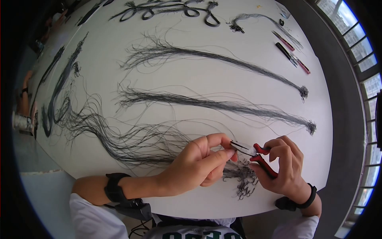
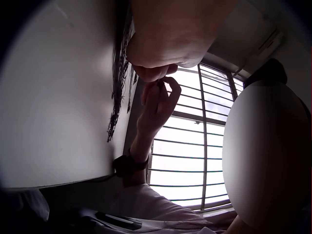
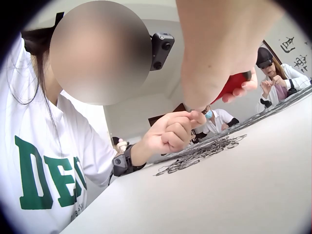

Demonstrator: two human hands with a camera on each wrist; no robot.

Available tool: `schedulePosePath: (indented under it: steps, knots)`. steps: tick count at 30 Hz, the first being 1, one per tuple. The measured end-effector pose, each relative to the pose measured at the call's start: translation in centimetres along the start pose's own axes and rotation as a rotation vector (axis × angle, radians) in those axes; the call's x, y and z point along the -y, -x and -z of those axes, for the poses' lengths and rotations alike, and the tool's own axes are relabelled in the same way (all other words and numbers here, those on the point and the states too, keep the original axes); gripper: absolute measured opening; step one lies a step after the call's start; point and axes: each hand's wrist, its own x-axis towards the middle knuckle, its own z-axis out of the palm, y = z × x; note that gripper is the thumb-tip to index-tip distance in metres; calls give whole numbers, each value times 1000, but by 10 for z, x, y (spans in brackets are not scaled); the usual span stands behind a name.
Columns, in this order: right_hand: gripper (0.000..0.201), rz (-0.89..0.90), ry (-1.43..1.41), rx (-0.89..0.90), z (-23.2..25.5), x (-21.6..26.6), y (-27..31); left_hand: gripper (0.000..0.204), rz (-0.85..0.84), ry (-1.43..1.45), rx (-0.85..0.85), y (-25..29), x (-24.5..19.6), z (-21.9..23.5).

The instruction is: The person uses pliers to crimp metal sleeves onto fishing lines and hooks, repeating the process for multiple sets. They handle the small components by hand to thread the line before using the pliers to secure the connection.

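Observation:
In the head view, the right hand (image 1: pixel 283 161) holds small pliers (image 1: pixel 244 149) with red handles, fingers on one handle and thumb on the other. Their metal nose reaches the fingertips of the left hand (image 1: pixel 201 161). There the left thumb and index finger pinch something small, mostly hidden, that looks like the end of a thin dark strand. Beneath both hands lies a loose bundle of dark strands (image 1: pixel 127 149), its hooked, curled ends (image 1: pixel 246 185) between the wrists. A red handle (image 3: pixel 233 87) shows inside the right hand in the right wrist view.
Two straighter strand bundles (image 1: pixel 223 104) (image 1: pixel 234 63) lie beyond the hands on the white table (image 1: pixel 191 205). Looped bundles (image 1: pixel 171 7) are at the far edge. Several pen-like tools (image 1: pixel 285 53) sit at the far right. Other people (image 3: pixel 280 83) are seated across the table.

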Motion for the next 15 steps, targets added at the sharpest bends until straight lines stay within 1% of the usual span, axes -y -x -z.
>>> schedulePosePath:
  steps: [2, 4, 5, 7, 8, 10, 11, 13, 14, 15]
  knots:
    - [32, -24, -33, -19, -1, 3, -2, 13, -8, -22, -7, 0, 1, 0]
    - [32, -82, -61, 61, 2, 6, -7, 14, -19, -39, -5, 0, 1, -1]
    - [32, -81, -60, 62, 2, 6, -7, 14, -29, -58, -3, 1, 1, -1]
    - [29, -104, -94, 165, 3, 3, -5, 14, -30, -74, 0, 0, 1, 0]
    - [29, -104, -94, 167, 3, 2, -5, 14, -30, -92, 3, 0, 1, 1]
    - [25, -163, -186, 183, 1, 0, -6, 14, -40, -119, 2, 0, -1, -1]
    - [25, -163, -185, 182, 2, -1, -7, 14, -49, -149, 2, 1, -2, -2]
    - [24, -222, -322, 240, 3, -3, -11, 14, -46, -160, 1, 1, -2, -3]
    - [24, -222, -320, 234, 2, -5, -12, 15, -42, -168, 0, 1, -3, -3]
    - [23, -241, -399, 225, -1, -7, -13, 15, -43, -175, 2, 0, -4, -4]
